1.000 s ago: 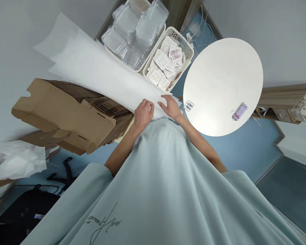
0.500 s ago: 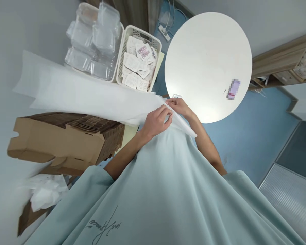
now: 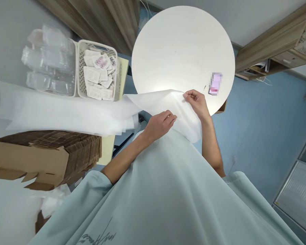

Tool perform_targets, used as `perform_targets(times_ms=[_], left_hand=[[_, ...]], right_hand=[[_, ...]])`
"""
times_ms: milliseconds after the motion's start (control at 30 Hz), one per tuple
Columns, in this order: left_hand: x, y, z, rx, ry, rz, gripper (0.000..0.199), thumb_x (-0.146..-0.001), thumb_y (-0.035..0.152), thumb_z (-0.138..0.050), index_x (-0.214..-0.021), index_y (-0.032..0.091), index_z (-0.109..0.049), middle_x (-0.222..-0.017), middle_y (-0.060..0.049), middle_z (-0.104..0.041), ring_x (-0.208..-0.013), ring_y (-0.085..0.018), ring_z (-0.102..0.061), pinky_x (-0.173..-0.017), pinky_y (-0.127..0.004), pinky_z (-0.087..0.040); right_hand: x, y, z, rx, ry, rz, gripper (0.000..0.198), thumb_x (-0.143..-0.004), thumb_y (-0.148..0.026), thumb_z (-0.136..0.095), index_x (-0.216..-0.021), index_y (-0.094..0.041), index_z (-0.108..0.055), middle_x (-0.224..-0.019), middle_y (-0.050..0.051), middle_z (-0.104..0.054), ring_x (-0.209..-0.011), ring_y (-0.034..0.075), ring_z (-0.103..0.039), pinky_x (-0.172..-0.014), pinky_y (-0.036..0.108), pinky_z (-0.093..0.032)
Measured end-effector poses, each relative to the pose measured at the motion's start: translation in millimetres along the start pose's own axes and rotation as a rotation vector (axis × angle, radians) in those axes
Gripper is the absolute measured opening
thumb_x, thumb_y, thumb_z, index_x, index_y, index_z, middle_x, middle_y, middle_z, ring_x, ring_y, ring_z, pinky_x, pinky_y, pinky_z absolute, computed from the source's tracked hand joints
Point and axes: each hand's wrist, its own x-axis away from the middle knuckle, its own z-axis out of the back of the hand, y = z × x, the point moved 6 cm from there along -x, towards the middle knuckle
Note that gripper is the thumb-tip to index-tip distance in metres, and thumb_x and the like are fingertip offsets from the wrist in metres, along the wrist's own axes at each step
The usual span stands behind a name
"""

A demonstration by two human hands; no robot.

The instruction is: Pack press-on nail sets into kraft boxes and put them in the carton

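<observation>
A thin white sheet is spread in front of my body, partly over the near edge of the round table. My right hand pinches its upper right edge between thumb and fingers. Against the same sheet, nearer to me, my left hand is closed with its fingertips together; whether a bit of sheet is caught in them is hidden. To the left lies a stack of similar white sheets, its right ends overlapping in steps. The lifted sheet's left end still reaches that stack.
A white basket of printed packets stands behind the stack, beside clear plastic containers. Folded brown cardboard boxes lie at left. The round white table carries a phone-like blurred item. Wooden shelving is at right.
My right hand has moved right and away from the left hand, drawing the sheet out wider from the stack. The view has turned to the right.
</observation>
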Motion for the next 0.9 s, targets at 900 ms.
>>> perform_targets(times_ms=[900], left_hand=[[-170.7,-51.1,20.9,0.146,0.318,0.279,0.04,-0.118,0.063,-0.055,-0.126,0.03,-0.076,-0.149,-0.012,-0.071,-0.119,-0.026,-0.078,-0.098,-0.038,-0.068]], right_hand=[[-194.1,-59.8,85.6,0.0,0.116,0.295,0.059,-0.109,-0.09,-0.05,-0.106,-0.032,-0.058,-0.102,0.006,-0.06,-0.102,0.025,-0.072,-0.083,0.037,-0.072]])
